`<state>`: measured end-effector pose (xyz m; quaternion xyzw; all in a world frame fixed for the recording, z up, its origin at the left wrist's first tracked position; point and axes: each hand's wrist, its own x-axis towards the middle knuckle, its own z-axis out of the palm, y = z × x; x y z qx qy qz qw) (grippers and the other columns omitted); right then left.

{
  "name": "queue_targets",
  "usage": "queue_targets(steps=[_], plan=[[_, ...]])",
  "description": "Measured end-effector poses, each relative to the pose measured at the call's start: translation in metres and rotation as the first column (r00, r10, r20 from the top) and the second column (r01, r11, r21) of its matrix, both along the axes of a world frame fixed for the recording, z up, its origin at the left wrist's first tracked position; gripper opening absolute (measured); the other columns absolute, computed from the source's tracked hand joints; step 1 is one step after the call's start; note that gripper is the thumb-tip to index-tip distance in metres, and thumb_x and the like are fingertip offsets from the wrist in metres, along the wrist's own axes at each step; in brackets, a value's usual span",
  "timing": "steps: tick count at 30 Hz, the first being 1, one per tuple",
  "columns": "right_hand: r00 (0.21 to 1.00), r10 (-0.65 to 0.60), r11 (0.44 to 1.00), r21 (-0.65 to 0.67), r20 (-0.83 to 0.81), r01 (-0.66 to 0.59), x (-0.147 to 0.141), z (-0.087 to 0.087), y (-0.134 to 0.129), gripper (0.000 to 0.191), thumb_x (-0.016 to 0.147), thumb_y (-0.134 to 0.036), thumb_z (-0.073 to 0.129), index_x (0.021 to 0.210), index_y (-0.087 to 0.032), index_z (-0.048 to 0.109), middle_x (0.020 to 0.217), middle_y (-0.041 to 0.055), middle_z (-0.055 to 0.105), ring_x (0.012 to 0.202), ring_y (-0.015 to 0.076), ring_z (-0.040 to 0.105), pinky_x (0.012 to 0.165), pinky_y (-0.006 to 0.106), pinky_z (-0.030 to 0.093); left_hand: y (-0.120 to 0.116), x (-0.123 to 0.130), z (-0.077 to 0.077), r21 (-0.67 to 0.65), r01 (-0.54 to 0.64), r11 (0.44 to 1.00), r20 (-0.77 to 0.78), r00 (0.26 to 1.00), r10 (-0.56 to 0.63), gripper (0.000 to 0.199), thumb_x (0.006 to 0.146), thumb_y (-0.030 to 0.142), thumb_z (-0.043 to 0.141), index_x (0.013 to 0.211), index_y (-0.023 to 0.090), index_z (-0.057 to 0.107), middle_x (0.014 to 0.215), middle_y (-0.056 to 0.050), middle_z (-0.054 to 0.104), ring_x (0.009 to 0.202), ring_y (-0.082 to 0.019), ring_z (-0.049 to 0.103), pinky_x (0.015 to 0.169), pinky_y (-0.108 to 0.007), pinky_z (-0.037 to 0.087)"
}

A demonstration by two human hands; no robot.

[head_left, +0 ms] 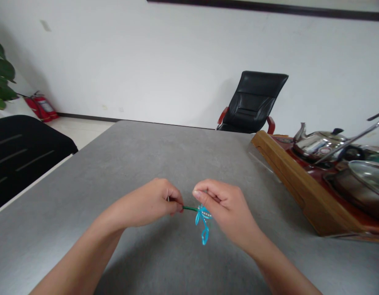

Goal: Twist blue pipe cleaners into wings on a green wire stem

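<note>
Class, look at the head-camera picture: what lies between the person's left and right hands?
In the head view, a green pipe-cleaner stem bridges the left hand and the right hand, with blue loops hanging at its end nearest the right hand.

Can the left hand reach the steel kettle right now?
Probably not: the left hand pinches the green stem, the right hand is in between, and the steel kettle sits far off.

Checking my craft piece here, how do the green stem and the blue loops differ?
The green pipe-cleaner stem is straight and lies sideways, while the blue pipe-cleaner loops curve and hang downward. The stem runs into the left hand, while the loops sit against the right hand. Both are thin and meet in one piece.
</note>
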<state>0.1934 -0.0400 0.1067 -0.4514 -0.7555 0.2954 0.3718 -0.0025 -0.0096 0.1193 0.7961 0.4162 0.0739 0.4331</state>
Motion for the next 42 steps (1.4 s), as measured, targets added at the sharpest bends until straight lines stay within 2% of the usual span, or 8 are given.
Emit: queue_targets(steps=[5,9,14,20,29,33,37,42], plan=[[0.996,0.01,0.987,0.158,0.085,-0.023,-0.001,0.007,-0.012,0.018,0.091,-0.019,0.048,0.08,-0.019,0.062,0.067,-0.004,0.059,0.061,0.0081,0.053,0.061,0.021,0.034,0.002,0.001,0.002,0.032,-0.105,0.994,0.032,0.994,0.104,0.021,0.076,0.022,0.05,0.07,0.016,0.069,0.062,0.001,0.061,0.061,-0.013,0.053,0.056,-0.02,0.035],[0.985,0.001,0.962,0.268,0.172,-0.048,-0.001,0.007,-0.017,0.019,0.092,-0.018,0.046,0.081,-0.018,0.061,0.066,-0.0025,0.057,0.061,0.0091,0.052,0.061,0.022,0.034,0.006,0.0,0.003,0.036,-0.263,0.964,0.147,0.956,0.255,0.022,0.078,0.027,0.051,0.068,0.016,0.067,0.059,0.002,0.055,0.056,-0.011,0.045,0.053,-0.02,0.032],[0.952,-0.057,0.918,0.39,0.302,-0.069,-0.005,0.002,-0.016,0.024,0.091,-0.015,0.042,0.077,-0.016,0.062,0.06,-0.0018,0.052,0.056,0.0104,0.049,0.056,0.024,0.03,0.009,-0.003,0.003,-0.073,-0.389,0.918,0.301,0.869,0.392,0.023,0.079,0.033,0.053,0.078,0.015,0.067,0.059,0.003,0.051,0.048,-0.007,0.033,0.045,-0.02,0.024],[0.894,-0.14,0.9,0.43,0.427,-0.065,-0.005,-0.006,-0.011,0.026,0.09,-0.014,0.041,0.072,-0.017,0.061,0.058,-0.0015,0.052,0.054,0.0114,0.048,0.055,0.025,0.028,0.01,-0.003,0.008,-0.152,-0.414,0.897,0.335,0.833,0.441,0.02,0.078,0.032,0.055,0.076,0.014,0.065,0.059,0.003,0.047,0.047,-0.006,0.027,0.043,-0.02,0.019],[0.824,-0.253,0.899,0.439,0.507,0.006,-0.002,-0.023,0.0,0.029,0.089,-0.015,0.039,0.071,-0.018,0.062,0.058,-0.0004,0.055,0.053,0.012,0.05,0.053,0.026,0.028,0.012,0.0,0.0,-0.294,-0.303,0.907,0.397,0.824,0.404,0.022,0.082,0.038,0.054,0.076,0.017,0.053,0.056,0.008,0.029,0.047,-0.007,0.019,0.043,-0.02,0.015],[0.872,-0.184,0.947,0.32,0.453,0.034,-0.002,-0.025,0.0,0.027,0.091,-0.021,0.04,0.078,-0.019,0.064,0.061,-0.0001,0.057,0.056,0.0121,0.052,0.056,0.024,0.032,0.012,0.003,-0.002,-0.233,-0.332,0.914,0.412,0.817,0.402,0.024,0.082,0.038,0.054,0.071,0.017,0.05,0.055,0.008,0.027,0.047,-0.007,0.019,0.044,-0.02,0.015],[0.99,-0.026,0.999,0.05,0.138,0.019,0.006,-0.028,0.002,0.024,0.094,-0.029,0.043,0.084,-0.02,0.063,0.069,-0.0012,0.06,0.063,0.0115,0.054,0.06,0.022,0.037,0.012,0.005,0.001,-0.184,-0.396,0.9,0.463,0.772,0.435,0.023,0.081,0.037,0.053,0.071,0.016,0.053,0.054,0.008,0.027,0.048,-0.007,0.019,0.044,-0.02,0.015],[0.989,-0.028,0.954,-0.298,-0.143,-0.016,0.048,-0.047,0.001,0.027,0.089,-0.037,0.051,0.078,-0.018,0.067,0.056,-0.0029,0.053,0.048,0.0091,0.044,0.046,0.021,0.031,0.012,0.002,0.003,-0.142,-0.526,0.839,0.544,0.666,0.51,0.022,0.081,0.036,0.055,0.071,0.017,0.053,0.052,0.008,0.026,0.048,-0.007,0.018,0.045,-0.021,0.014]])
